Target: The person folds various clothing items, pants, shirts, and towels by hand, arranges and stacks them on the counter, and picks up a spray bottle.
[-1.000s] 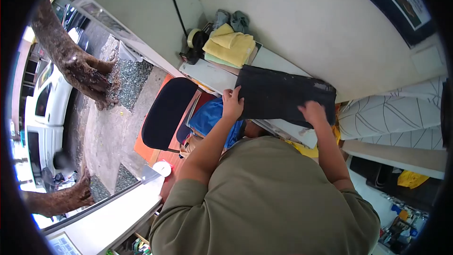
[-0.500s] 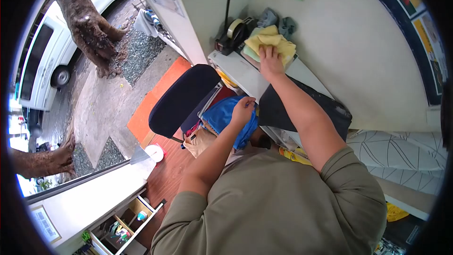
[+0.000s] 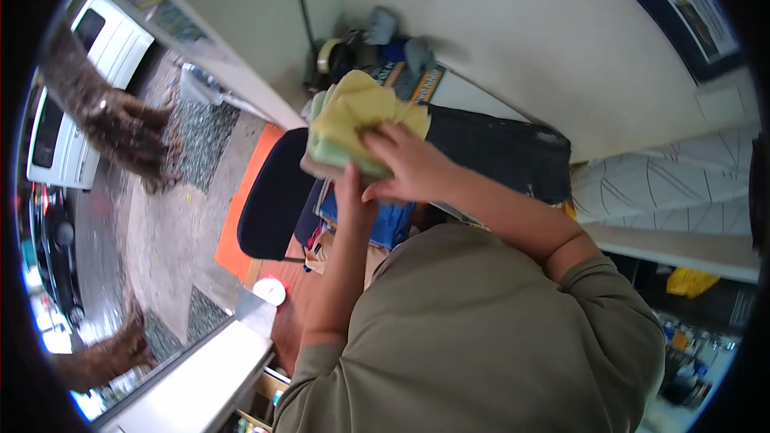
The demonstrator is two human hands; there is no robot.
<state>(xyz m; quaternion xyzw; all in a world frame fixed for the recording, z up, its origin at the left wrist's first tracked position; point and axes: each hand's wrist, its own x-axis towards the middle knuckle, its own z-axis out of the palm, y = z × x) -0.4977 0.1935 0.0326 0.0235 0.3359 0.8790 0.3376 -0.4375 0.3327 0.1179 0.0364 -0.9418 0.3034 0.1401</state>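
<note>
A stack of folded cloths [image 3: 353, 116], yellow on top with light green and brownish layers below, is held in the air in front of me. My left hand [image 3: 351, 192] grips its near lower edge, most of its fingers hidden beneath. From the right, my right hand [image 3: 405, 162] lies over the yellow cloth with its fingers pressed on it and its thumb at the near edge. Under the hands, a blue bag [image 3: 391, 224] shows partly, by a dark chair [image 3: 273, 192].
A black bag [image 3: 497, 148] lies on the white desk [image 3: 473, 95] against the wall. Behind the cloths sit a tape dispenser [image 3: 333, 56] and grey crumpled cloths [image 3: 381, 26]. At the left are a doorway with an orange mat [image 3: 237, 244] and a white round object [image 3: 269, 292].
The cloth stack has been lifted off the desk and brought left and nearer to me. My left hand has risen from beside the blue bag to the stack. The view has shifted.
</note>
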